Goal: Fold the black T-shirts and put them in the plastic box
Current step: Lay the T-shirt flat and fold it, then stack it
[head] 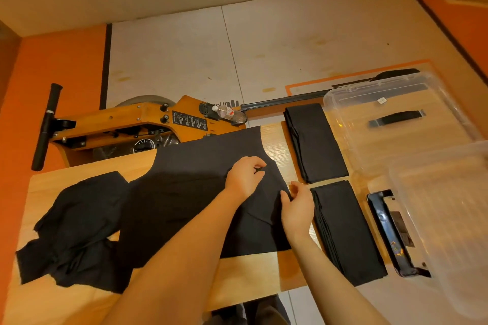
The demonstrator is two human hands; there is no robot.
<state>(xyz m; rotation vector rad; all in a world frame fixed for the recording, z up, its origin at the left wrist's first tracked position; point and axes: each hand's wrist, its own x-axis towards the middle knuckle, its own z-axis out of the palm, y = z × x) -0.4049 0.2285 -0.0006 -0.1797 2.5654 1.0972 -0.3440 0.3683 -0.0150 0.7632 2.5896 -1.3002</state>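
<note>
The plastic box [404,124] at the upper right of the frame is see-through, so its walls are hard to trace, and a second clear box [449,224] at the lower right runs off the frame edge. The black T-shirt [190,192] being worked lies spread flat in the middle of the counter [237,280], its far edge hanging past the counter's rim; its folds are lost in the dark cloth. A crumpled heap of black cloth [76,229] sits at the lower left, overlapping the shirt. Right of the shirt, two folded stacks lie end to end: the far stack [314,140] just beside the box and the near stack [346,229] close to the counter's front edge. Bare wood shows along the front and between the shirt and the stacks. The left hand [245,177] pinches the shirt's cloth with curled fingers; the right hand [297,207] grips its right edge, thumb on top. The two hands are near each other but apart.
</note>
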